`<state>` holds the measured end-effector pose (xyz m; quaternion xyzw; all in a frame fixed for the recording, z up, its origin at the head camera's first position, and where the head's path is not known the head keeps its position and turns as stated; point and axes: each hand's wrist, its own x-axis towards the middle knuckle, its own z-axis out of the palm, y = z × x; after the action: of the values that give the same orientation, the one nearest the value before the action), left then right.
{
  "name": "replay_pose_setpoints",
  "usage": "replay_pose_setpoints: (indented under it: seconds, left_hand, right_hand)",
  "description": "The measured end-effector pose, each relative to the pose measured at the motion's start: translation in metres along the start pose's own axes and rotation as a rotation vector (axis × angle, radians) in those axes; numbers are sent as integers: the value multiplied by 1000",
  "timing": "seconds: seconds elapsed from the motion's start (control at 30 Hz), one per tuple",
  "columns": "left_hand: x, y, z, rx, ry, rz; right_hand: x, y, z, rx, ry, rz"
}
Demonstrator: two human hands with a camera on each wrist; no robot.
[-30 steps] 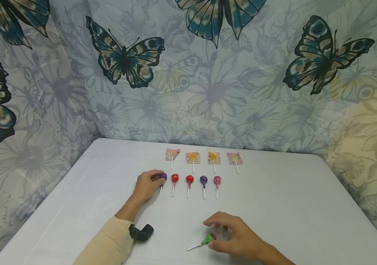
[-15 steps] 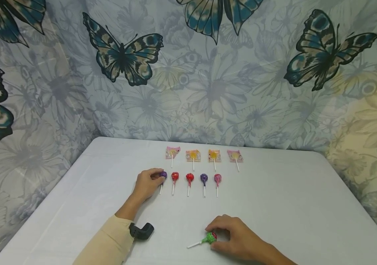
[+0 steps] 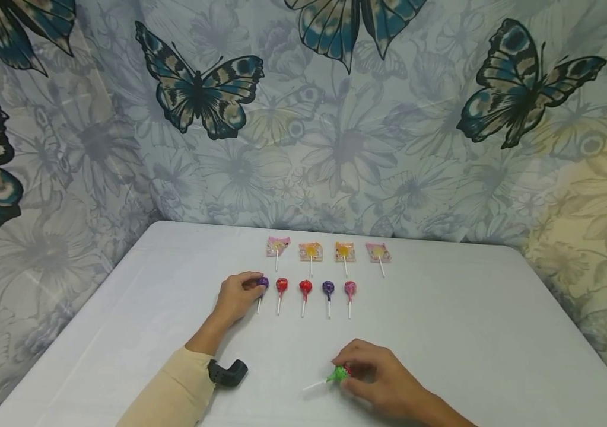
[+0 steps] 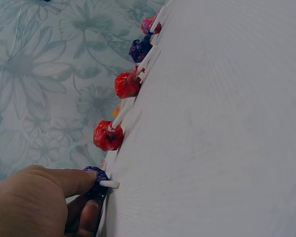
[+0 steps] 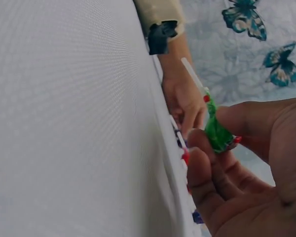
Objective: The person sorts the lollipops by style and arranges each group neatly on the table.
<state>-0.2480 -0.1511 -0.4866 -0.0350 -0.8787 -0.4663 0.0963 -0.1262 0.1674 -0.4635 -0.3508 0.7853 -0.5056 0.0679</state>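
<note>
My right hand [image 3: 383, 376] pinches a green-wrapped lollipop [image 3: 339, 373] by its head between thumb and fingers, its white stick pointing left. In the right wrist view the green lollipop [image 5: 217, 129] shows red patches on its wrapper. Farther up the table, my left hand [image 3: 237, 296] pinches the head of a purple lollipop [image 3: 263, 283] at the left end of the nearer row; in the left wrist view the thumb [image 4: 76, 181] lies on that purple wrapper. To its right in the row lie two red lollipops [image 3: 282, 285], another purple one [image 3: 328, 287] and a pink one [image 3: 350, 289].
Behind that row lies a second row of flat lollipops in clear printed wrappers, such as an orange one [image 3: 311, 252] and a pinkish one [image 3: 378, 254]. All rest on a white table [image 3: 469, 332]. Wallpaper with butterflies [image 3: 202, 95] rises behind the table's back edge.
My right hand has closed its fingers on the green lollipop, which now appears slightly raised and farther from me. The left hand stays on the purple lollipop.
</note>
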Motion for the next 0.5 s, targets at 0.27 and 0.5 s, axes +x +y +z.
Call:
replay_pose_setpoints:
  seconds: [0.27, 0.5]
  left_hand:
    - [0, 1, -1, -2, -1, -5]
    - [-1, 1, 0, -8, 2, -2]
  right_hand:
    - [1, 1, 1, 115, 78, -93]
    - [2, -3, -1, 128, 161, -129]
